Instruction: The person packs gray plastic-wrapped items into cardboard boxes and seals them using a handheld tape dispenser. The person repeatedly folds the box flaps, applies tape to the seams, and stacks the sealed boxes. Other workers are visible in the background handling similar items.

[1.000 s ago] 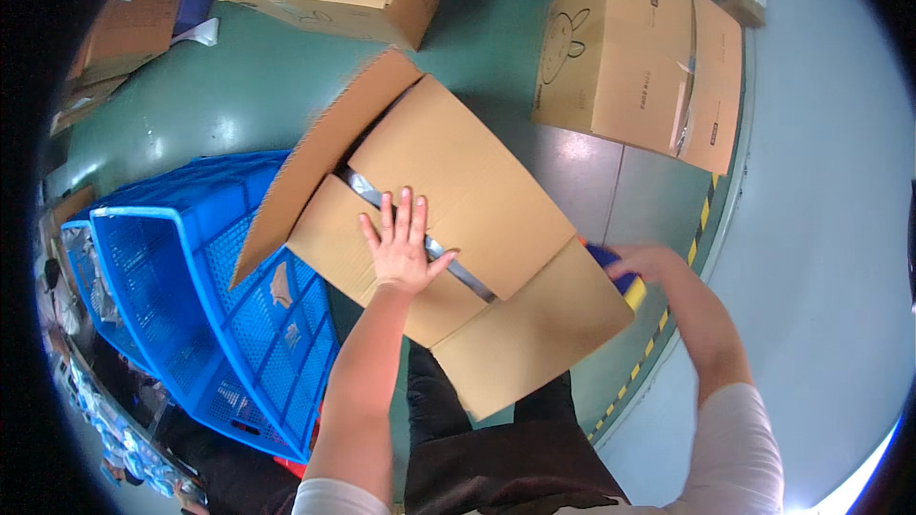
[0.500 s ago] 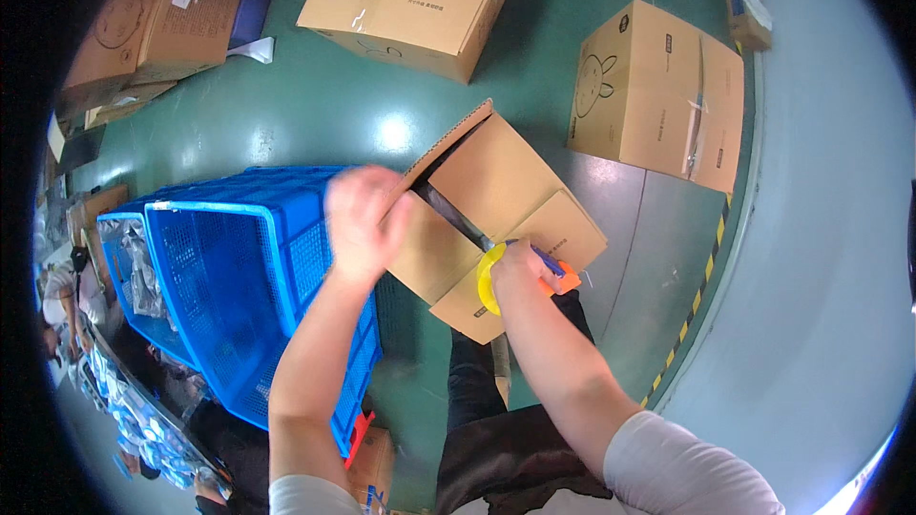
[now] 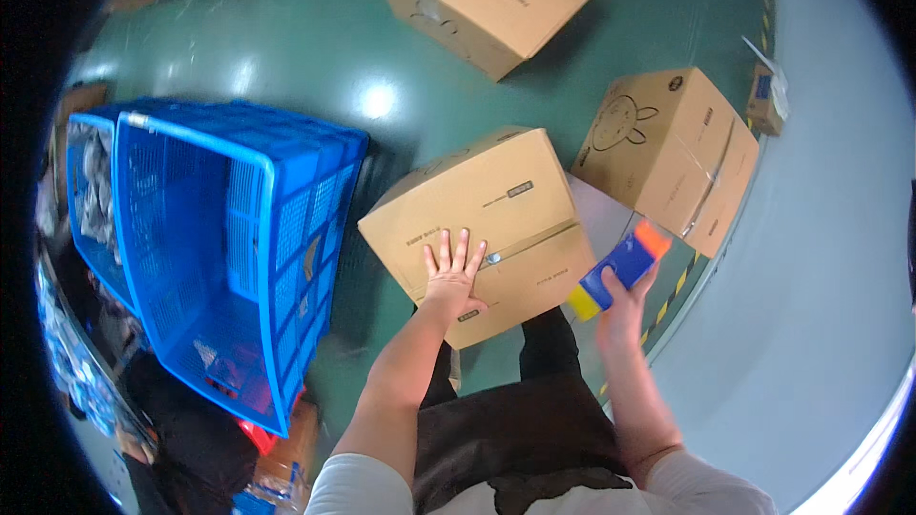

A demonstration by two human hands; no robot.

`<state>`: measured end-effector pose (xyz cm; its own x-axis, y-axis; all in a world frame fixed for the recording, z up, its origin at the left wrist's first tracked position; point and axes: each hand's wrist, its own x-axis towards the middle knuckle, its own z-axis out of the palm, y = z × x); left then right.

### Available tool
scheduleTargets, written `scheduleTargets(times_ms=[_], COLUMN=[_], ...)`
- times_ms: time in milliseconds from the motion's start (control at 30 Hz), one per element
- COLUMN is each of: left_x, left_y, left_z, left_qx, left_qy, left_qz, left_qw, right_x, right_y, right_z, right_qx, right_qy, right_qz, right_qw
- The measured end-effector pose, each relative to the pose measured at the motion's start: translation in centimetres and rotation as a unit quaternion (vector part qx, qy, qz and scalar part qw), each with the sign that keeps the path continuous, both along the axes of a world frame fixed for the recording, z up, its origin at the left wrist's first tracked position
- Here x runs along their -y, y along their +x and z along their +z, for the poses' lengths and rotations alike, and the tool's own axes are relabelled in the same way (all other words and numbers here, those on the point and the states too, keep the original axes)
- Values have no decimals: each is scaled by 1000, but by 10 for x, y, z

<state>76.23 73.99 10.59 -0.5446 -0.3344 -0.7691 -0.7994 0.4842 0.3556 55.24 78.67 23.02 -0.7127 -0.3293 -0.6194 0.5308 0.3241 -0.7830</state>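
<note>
Small illegible print (image 3: 520, 190) on near box (image 3: 515, 229) and two farther boxes (image 3: 660, 157)

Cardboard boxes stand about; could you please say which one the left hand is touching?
The box at the person's legs, with the left hand spread on its taped face; the box farther ahead and the box nearer the wall show no hand.

My L grip (image 3: 453, 281) on carton (image 3: 520, 238), R grip (image 3: 624, 313) w/ tape dispenser (image 3: 622, 267) R of it; crates (image 3: 310, 210) L, box (image 3: 496, 0) behind, 2nd box (image 3: 701, 148) back R.
</note>
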Motion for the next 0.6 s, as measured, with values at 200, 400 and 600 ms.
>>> scheduleTargets(times_ms=[200, 400, 600], left_x=[10, -8, -59], left_y=[-2, 14, 27], left_z=[-2, -1, -25], left_qx=[-17, -51, -32], left_qy=[7, -56, -147], left_qz=[19, 48, 275], left_qw=[1000, 996, 950], right_x=[179, 250, 248], right_y=[-12, 52, 32], right_z=[-71, -144, -175], right_qx=[-348, -278, -346], right_qy=[-75, 228, 147], right_qz=[645, 861, 856], right_qw=[676, 360, 355])
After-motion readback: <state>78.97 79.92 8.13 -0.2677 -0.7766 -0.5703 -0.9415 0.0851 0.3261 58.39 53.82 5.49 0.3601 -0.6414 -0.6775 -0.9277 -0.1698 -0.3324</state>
